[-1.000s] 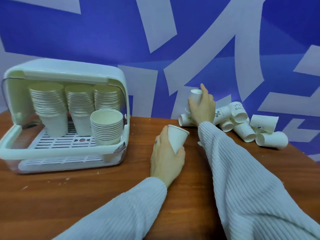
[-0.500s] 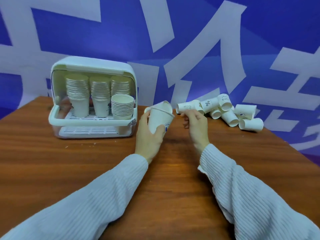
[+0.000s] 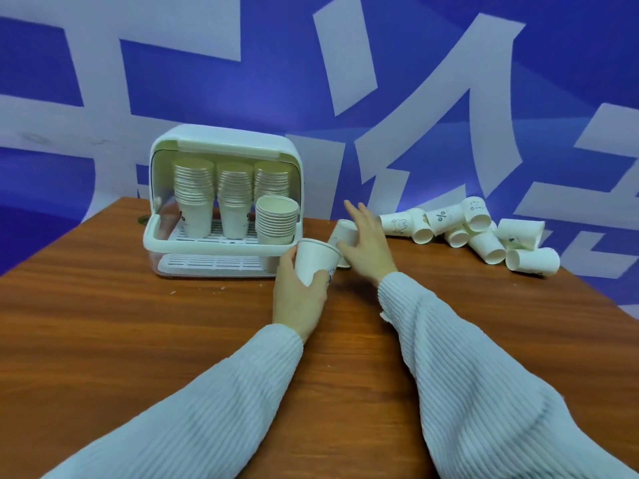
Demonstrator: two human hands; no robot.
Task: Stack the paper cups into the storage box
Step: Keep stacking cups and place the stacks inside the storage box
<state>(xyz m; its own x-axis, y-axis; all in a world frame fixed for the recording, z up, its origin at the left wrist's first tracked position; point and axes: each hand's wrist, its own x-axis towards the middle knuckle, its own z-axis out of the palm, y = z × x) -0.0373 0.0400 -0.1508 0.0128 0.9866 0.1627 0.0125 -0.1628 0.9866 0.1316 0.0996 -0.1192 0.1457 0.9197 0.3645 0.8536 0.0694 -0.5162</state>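
1. Paper cup [image 3: 316, 262] in the left hand [image 3: 299, 292]: upright with a slight tilt, mouth up, thumb and fingers curled round its wall, held just above the table [image 3: 103, 323] a little to the right of the storage box's front corner.
2. Second cup [image 3: 344, 233], lying on its side on the table just behind the held one; the right hand [image 3: 366, 247] is over it, fingers straight and spread (whether they touch the cup cannot be told).
3. Storage box [image 3: 221, 143], white, lid raised, standing at the back left of the table. Inside, three tall stacks [image 3: 233, 198] of cups stand mouth up in the back row, and a shorter stack [image 3: 276, 219] stands at the front right, close to the box's front rail.
4. Loose cups [image 3: 484, 233], a heap lying on their sides at the back right of the table, well apart from the box; some carry small printed marks.
5. Sleeves [image 3: 466, 375], pale ribbed knit, covering both forearms to the wrists.
6. Wall [image 3: 449, 63] behind the table, blue with broad white strokes.
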